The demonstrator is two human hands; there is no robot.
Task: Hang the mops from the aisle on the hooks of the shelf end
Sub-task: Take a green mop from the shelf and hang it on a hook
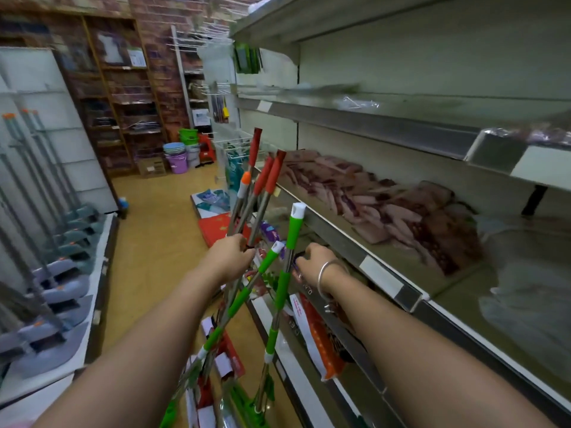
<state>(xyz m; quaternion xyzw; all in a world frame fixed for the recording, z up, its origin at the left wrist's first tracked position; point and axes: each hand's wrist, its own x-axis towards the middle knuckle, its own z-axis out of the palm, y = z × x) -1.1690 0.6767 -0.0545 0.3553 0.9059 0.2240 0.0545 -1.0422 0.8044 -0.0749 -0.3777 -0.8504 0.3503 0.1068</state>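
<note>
Green-handled mops (279, 291) lean upright between both hands; left hand (230, 257) grips red-handled mops (262, 193), right hand (312, 262) curls beside the shelf edge (383, 273), grasp unclear.

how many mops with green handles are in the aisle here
2: one green-handled mop stands upright by the right hand; the other leans across below the left hand. More may be hidden.

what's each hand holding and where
Left hand grips the red-handled mops mid-shaft. Right hand is by the green mop; its hold cannot be told.
</note>
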